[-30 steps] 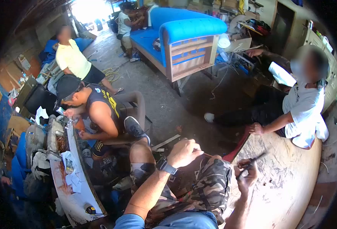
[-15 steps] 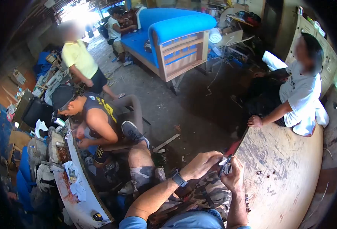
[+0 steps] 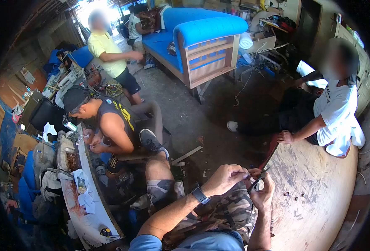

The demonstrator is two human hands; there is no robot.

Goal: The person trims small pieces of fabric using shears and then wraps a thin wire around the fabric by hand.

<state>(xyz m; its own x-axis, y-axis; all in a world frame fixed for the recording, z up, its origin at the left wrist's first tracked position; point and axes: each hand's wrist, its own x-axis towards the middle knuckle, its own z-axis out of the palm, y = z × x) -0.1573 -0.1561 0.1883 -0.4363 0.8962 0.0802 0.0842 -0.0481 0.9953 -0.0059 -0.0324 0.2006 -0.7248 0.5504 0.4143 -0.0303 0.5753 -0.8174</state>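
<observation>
My left hand (image 3: 226, 180), with a dark watch (image 3: 200, 195) on its wrist, is closed in a pinch on a tiny dark piece (image 3: 247, 176), too small to name. Close beside it, my right hand (image 3: 263, 193) is closed round a slim dark hand tool (image 3: 256, 184); its exact kind is hard to make out. Both hands are above my lap, left of the worn wooden tabletop (image 3: 314, 209). Several small dark pieces (image 3: 296, 198) lie on that tabletop.
On the right, a person in a white shirt (image 3: 335, 104) rests a hand on the tabletop corner. At left another person (image 3: 113, 129) bends over a narrow bench (image 3: 103, 213) holding papers and a tape measure (image 3: 106, 232). A blue sofa frame (image 3: 210, 33) stands behind.
The view has shifted slightly. My hands have turned a little, with the tool now tilted beside the left fingers. The person in yellow has raised an arm; the seated person's leg is stretched out.
</observation>
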